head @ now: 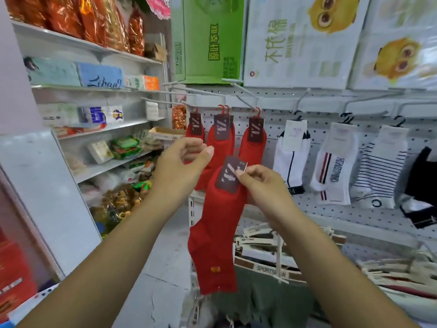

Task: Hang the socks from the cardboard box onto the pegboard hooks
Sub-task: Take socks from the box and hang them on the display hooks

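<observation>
Matt red knit sock, dark card tag, perforated metal pegboard, glossy foil bags

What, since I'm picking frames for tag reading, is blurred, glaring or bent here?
Head view: lighting is even with no hard shadows; the foil bags catch glare; the shelves bow from the wide-angle lens; the red sock and its tag, pinched by the right hand, are fairly sharp; the packs at lower right smear.

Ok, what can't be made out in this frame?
Head view only:
Hanger hook of the held red sock: not visible; whether the left hand pinches it, its curled fingers hide.
Small print on its tag: blurred, partly under right hand fingers.
Black sock: cut by right edge.
Cardboard box: out of view.
</observation>
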